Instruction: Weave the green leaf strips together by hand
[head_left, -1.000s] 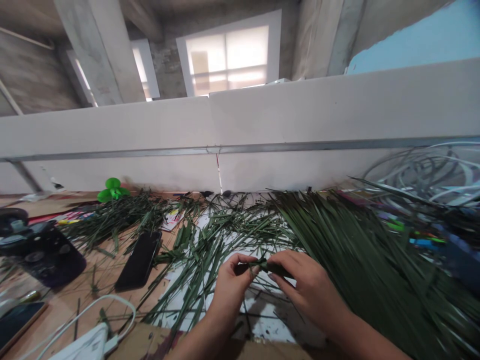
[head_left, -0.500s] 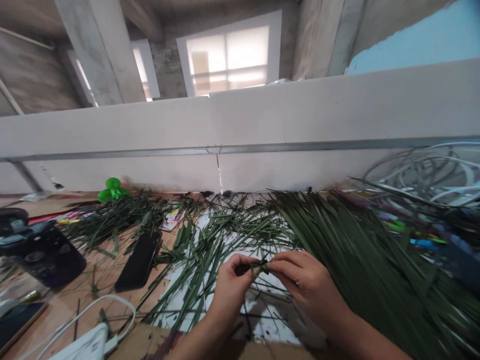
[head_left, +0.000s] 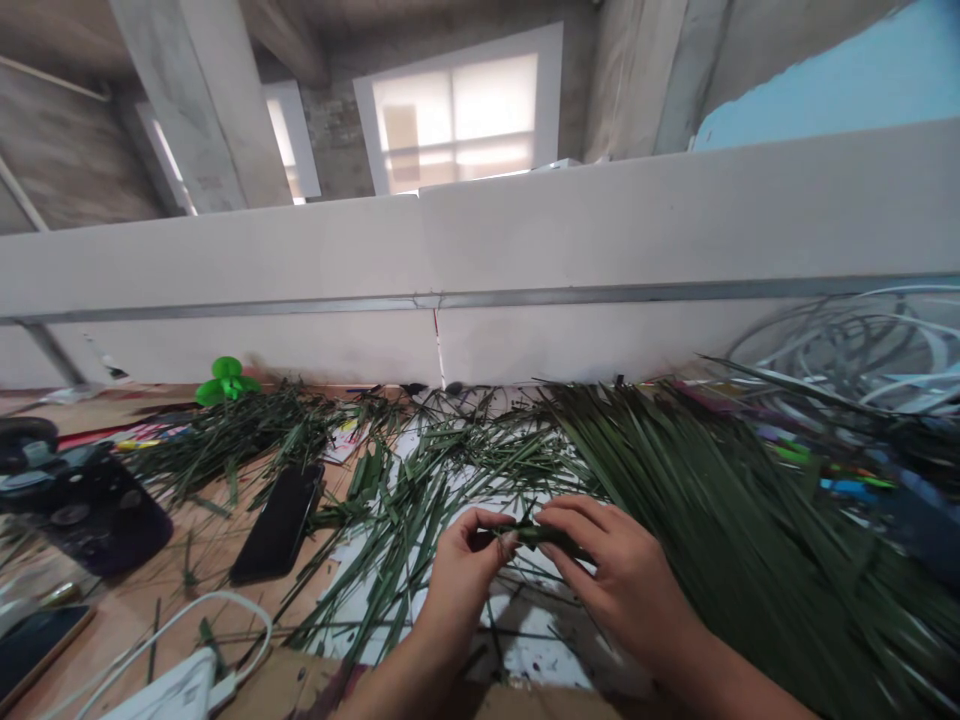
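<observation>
The left hand [head_left: 469, 550] pinches one end of a small dark-green leaf piece [head_left: 529, 536] above a flat white sheet [head_left: 536, 655]; the right hand [head_left: 619, 560] pinches the other end, likely to steady it. Long, thin dark-green leaves [head_left: 742, 530] lie beside that hand, maybe for easy reach.

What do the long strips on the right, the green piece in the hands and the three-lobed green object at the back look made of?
Long strips: likely plant leaf, with a satiny sheen, going by the narrow blades.
Green piece: probably leaf too, faintly glossy; its dark green matches, though it's partly hidden.
Three-lobed object: seemingly plastic, smooth, from its bright, even colour.
</observation>
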